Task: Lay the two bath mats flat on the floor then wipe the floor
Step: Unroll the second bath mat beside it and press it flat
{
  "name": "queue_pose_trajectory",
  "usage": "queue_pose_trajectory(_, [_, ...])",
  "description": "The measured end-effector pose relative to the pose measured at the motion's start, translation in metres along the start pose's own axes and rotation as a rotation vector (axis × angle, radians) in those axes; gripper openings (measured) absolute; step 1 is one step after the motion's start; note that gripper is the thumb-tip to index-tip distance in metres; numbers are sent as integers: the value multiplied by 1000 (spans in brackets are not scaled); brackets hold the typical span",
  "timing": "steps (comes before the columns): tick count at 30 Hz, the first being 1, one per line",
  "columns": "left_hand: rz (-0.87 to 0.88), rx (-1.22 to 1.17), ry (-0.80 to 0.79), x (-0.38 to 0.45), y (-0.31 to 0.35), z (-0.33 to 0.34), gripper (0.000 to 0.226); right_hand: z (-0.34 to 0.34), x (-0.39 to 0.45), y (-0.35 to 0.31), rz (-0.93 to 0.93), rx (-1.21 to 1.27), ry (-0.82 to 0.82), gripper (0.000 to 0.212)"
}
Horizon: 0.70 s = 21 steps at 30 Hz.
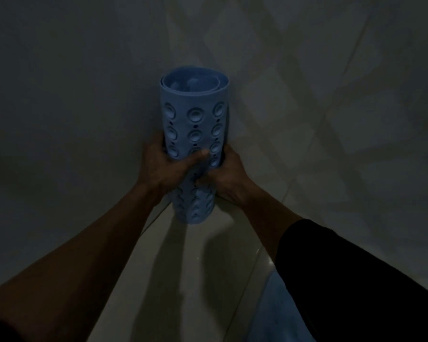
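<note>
A light blue rubber bath mat is rolled into an upright tube, its suction cups facing outward. It stands in the corner where two tiled walls meet, its lower end at the floor. My left hand grips the roll from the left, thumb across its front. My right hand grips it from the right at about the same height. Both hands hold the roll's lower half. Only one mat roll is clearly seen.
The room is dim. Pale glossy floor tiles stretch toward me. Grey tiled walls close in on the left and right. A bluish patch, perhaps cloth or another mat, lies at the lower right beneath my dark sleeve.
</note>
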<state>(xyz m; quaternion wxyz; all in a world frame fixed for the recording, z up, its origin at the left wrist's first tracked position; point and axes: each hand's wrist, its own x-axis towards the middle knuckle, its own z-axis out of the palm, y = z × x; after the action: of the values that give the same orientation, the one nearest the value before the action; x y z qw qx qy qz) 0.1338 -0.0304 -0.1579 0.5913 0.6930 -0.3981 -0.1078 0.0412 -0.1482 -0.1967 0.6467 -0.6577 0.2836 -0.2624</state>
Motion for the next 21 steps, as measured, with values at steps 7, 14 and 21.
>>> queue_pose_trajectory(7, [-88,60,80,-41,37,41,73,-50,-47,-12,-153,-256,-35,56])
queue_pose_trajectory(14, [-46,-151,34,-74,94,113,73,-143,-123,-62,82,-457,5,65])
queue_pose_trajectory(21, [-25,-408,-188,-130,153,224,85,-252,-253,-97,342,-507,395,102])
